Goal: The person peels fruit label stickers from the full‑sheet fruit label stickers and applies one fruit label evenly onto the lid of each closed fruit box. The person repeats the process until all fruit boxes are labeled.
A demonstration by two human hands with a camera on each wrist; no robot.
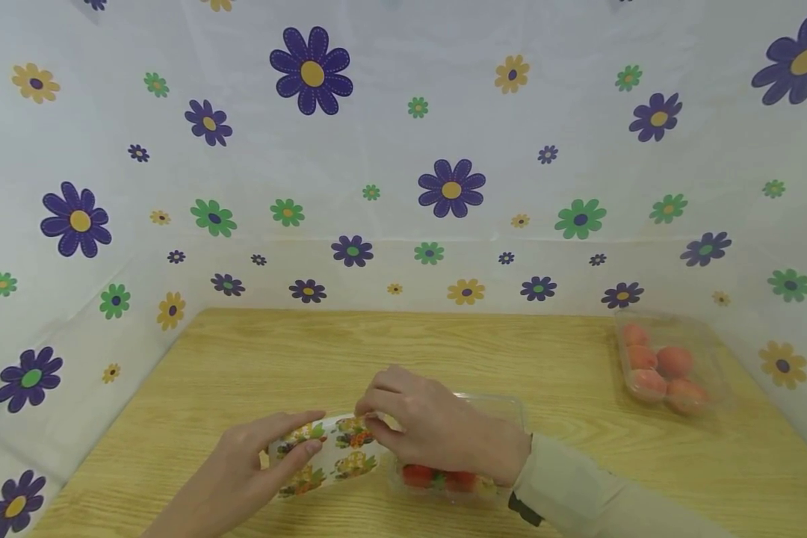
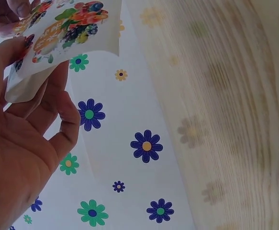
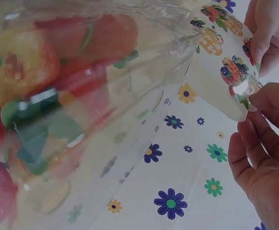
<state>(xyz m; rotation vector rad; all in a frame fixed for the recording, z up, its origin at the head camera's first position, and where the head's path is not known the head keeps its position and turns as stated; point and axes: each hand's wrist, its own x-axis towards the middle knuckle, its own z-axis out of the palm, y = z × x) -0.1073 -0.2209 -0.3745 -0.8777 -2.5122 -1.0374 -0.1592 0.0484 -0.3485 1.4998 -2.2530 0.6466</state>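
A white sheet of stickers (image 1: 332,457), printed with colourful fruit clusters, is held above the table and bends in a curve. My left hand (image 1: 245,456) grips its left side, with the thumb on the printed face and the fingers behind. At the sheet's upper right corner my right hand (image 1: 437,426) pinches the edge between thumb and fingertips. Whether a sticker has lifted there I cannot tell. Below my right wrist stands a clear plastic box (image 1: 498,405) with red fruit (image 1: 417,475) inside, partly hidden by the arm. Close up, the right wrist view shows a yellow-red fruit (image 3: 22,64) and green leaves (image 3: 43,115) through its plastic.
Another clear plastic box (image 1: 711,359) with several orange-pink fruits (image 1: 675,362) stands at the table's right. The wooden table (image 1: 376,336) meets a white flower-print cloth (image 1: 376,149) at its back and sides.
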